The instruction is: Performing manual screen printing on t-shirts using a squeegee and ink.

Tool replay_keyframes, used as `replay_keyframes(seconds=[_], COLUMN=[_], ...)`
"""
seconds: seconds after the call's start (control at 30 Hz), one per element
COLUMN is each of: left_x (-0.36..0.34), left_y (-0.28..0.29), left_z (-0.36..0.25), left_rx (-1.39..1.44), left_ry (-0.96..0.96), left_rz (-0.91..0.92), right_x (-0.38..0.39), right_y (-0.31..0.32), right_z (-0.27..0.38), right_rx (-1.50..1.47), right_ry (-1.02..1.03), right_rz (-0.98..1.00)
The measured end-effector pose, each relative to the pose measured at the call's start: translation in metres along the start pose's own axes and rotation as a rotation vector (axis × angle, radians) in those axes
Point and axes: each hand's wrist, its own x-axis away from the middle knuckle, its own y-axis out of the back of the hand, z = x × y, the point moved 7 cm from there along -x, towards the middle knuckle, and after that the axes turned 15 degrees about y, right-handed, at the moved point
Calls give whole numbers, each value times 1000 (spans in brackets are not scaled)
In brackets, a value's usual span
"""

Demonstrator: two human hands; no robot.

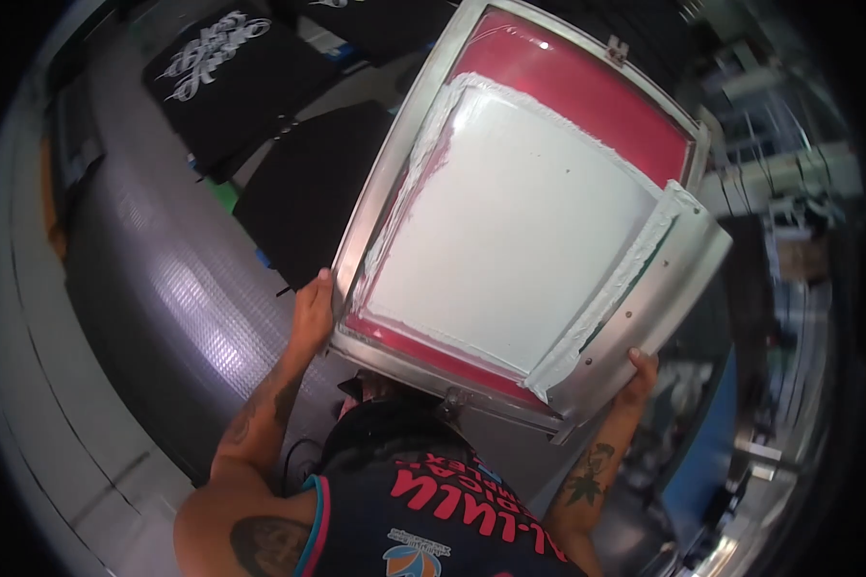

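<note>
In front of me, tilted, lies a screen-printing frame [380, 178] with a metal rim and red margins. White ink [520, 221] covers the middle of its mesh, with thick ridges along the edges. My left hand [313, 308] is closed on the frame's near left corner. A wide metal squeegee [659, 288] rests across the right side of the screen, its ink-coated edge on the mesh. My right hand [640, 375] grips the outer edge of the squeegee, the thumb on top and the other fingers mostly hidden beneath.
At the far left a black shirt [245, 82] with white script lettering lies on a platen. Nearer, a plain black shirt [313, 183] lies partly under the frame. A shiny silver textured surface [173, 250] curves along the left. Blurred equipment [789, 183] stands at the right.
</note>
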Motion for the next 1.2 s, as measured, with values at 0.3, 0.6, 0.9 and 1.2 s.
replay_keyframes(seconds=[0.3,0.6,0.9,1.2], left_x=[281,393,371,369], left_y=[-136,-205,-137,-152], left_z=[48,65,68,95], left_rx=[293,384,295,149], left_ry=[295,565,524,635], left_rz=[-544,-793,-786,-697], right_x=[-176,-196,-159,-162], right_y=[18,-81,-167,-153], right_z=[-15,-55,-55,-60], right_rx=[-96,-86,-69,-37], right_ry=[-240,-422,-429,-383], right_rz=[652,1104,1170,1160])
